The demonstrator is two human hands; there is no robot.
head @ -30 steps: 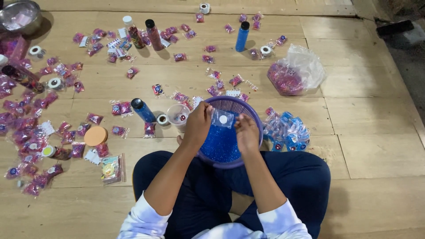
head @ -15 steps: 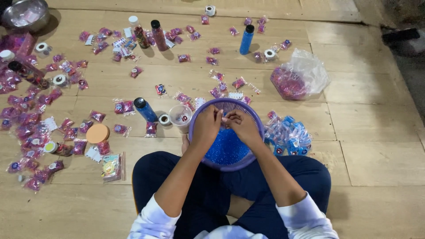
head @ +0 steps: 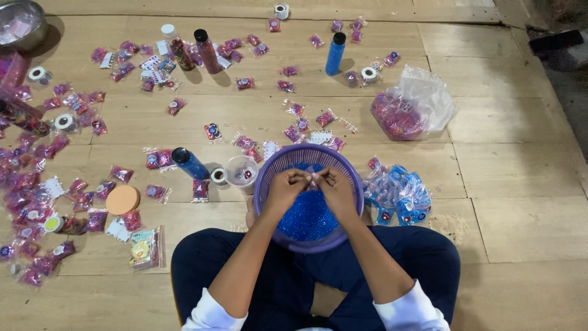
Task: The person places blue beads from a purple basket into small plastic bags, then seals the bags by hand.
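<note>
From the head camera, a person sits cross-legged on a wooden floor [head: 502,208]. A purple basket [head: 352,178] full of tiny blue beads [head: 306,216] rests on the lap, in the near middle. Both hands meet over it. The left hand [head: 283,191] and the right hand [head: 335,191] pinch one small thing between their fingertips; it is too small to tell what. Just right of the basket lies a pile of blue packets [head: 398,193]. Pink packets [head: 37,184] cover the floor on the left. A blue bottle [head: 335,54] stands far off.
</note>
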